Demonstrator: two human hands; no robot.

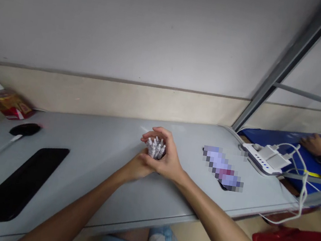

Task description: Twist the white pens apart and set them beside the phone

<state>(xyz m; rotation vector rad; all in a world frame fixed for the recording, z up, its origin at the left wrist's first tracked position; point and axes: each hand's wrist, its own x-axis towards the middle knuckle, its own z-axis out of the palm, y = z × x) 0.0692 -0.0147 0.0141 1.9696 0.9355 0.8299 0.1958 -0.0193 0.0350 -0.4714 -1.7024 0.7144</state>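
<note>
A bundle of slim white pens (155, 148), tips pointing up, stands in the ring made by my two hands above the middle of the grey table. My right hand (171, 156) curls around their right and far sides. On the near left, my left hand (137, 166) is closed against the bundle, its fingers mostly hidden behind the right hand. The lower parts of the pens are covered by both palms.
A blurred-out phone (222, 168) and a white power strip (263, 158) with cables lie to the right. On the left are a black phone-shaped slab (16, 185), a black mouse (25, 129) and a drink bottle (9, 102). Another person's hands (318, 146) rest over a blue table (254, 135).
</note>
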